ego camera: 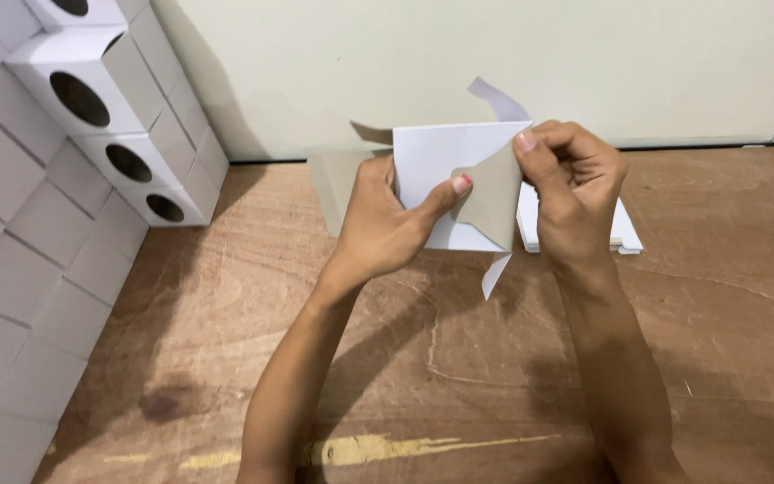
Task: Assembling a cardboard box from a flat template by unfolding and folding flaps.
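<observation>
Hands meet above our wooden surface [226,305]: our left hand [387,224] and right hand [571,184] each keep a tight grip on a white cardboard blank [436,157], above a flat stack [624,237].

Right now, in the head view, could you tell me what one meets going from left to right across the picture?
Stacked white boxes with round holes → left hand → white cardboard piece held by both hands → right hand → flat white card stack on the wooden table.
</observation>
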